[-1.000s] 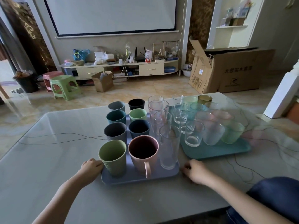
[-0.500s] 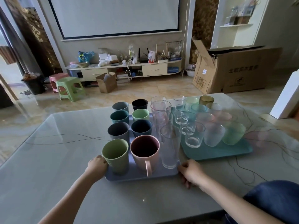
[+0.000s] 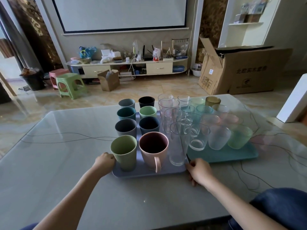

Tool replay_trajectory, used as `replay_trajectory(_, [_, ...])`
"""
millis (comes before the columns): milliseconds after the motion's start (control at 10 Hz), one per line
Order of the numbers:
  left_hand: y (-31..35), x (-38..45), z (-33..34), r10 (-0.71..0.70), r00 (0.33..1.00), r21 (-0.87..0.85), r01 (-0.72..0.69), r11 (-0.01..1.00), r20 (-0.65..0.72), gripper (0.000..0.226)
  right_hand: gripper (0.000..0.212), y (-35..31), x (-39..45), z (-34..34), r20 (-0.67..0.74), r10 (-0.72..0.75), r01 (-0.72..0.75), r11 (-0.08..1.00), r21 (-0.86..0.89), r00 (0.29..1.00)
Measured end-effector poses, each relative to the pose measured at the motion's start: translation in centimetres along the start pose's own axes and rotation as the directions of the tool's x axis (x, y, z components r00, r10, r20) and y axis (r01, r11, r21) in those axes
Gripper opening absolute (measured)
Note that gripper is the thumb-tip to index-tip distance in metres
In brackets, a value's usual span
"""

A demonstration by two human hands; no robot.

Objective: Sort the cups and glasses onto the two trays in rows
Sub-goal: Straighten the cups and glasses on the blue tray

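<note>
Left hand grips the near-left edge of the flat lavender-blue plastic tray, fingers curled over the rim. Right hand grips the near-right corner of the same tray. Tray rests on the grey glossy table. On it: two columns of opaque cups, nearest the ribbed sage-green plastic cup and pink handled mug, plus a column of tall clear glasses. Just beside, right: teal rectangular tray bearing rows of short tinted and clear tumblers
</note>
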State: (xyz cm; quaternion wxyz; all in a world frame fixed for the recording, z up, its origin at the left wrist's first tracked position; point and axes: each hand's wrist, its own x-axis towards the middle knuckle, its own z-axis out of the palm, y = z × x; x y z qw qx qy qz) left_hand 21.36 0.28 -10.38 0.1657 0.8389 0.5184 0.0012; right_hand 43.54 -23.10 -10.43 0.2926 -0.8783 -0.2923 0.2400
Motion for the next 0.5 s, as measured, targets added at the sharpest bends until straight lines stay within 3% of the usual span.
replay_trajectory(300, [-1.0, -0.2, -1.0, 0.075, 0.99, 0.035, -0.079, 0.996, 0.116, 0.031, 0.036, 0.5, -1.0, -0.8, 0.041, -0.032, 0.028, 0.996, 0.089, 0.999])
replay_trajectory(400, [-1.7, -1.1, -2.3, -0.03, 0.997, -0.067, 0.034, 0.997, 0.072, 0.034, 0.028, 0.8, -2.2, -2.2, 0.013, -0.034, 0.032, 0.994, 0.109, 0.999])
replay_trajectory(500, [-1.4, -2.9, -6.3, -0.14, 0.965, -0.262, 0.08, 0.962, -0.22, 0.032, 0.028, 0.5, -5.1, -5.6, -0.086, -0.087, 0.103, 0.972, 0.211, 0.992])
